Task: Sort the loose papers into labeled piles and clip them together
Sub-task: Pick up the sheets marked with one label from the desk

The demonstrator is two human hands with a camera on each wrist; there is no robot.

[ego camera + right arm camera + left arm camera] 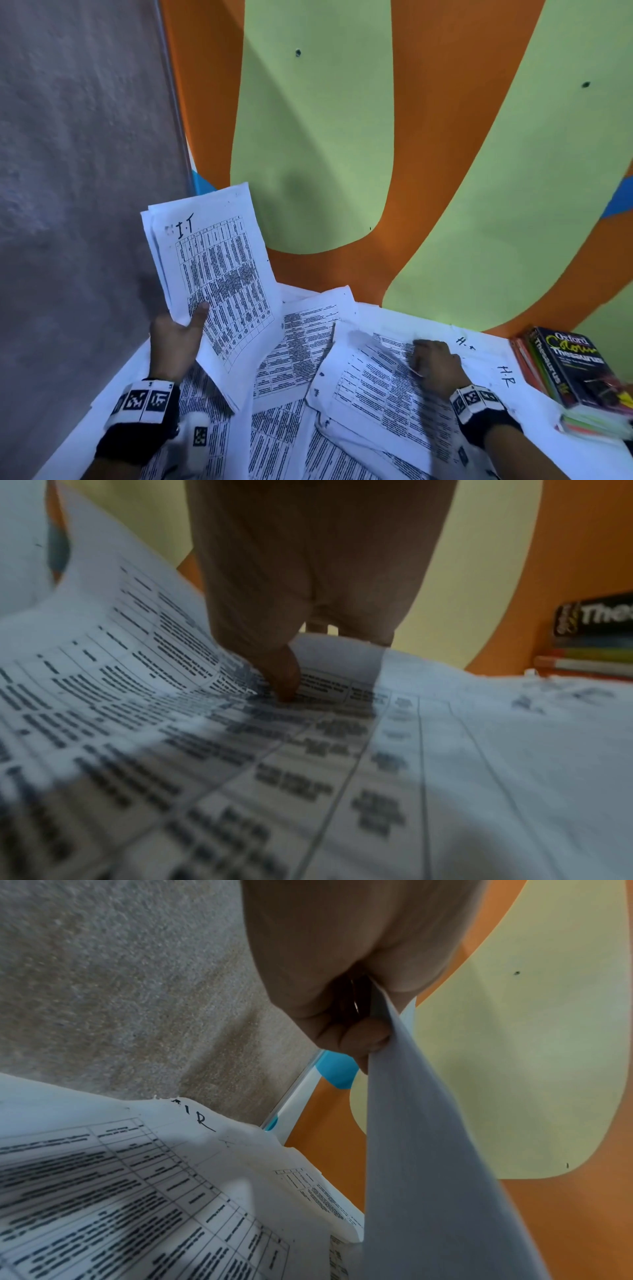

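Looking down from your head, you see two hands: your left hand pinches a raised sheaf marked "I.T", of perhaps three sheets, while your right hand presses a curling sheet among loose papers beside a book stack, its lower titles hidden. Your left wrist shows fingers clamped on paper edges. Your right wrist, blurred, shows one fingertip on print; the other fingers are hidden, so their curl is unclear.

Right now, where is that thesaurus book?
In the head view, the thesaurus lies at the far right edge of the table, on top of a stack of coloured books, just right of the right hand.
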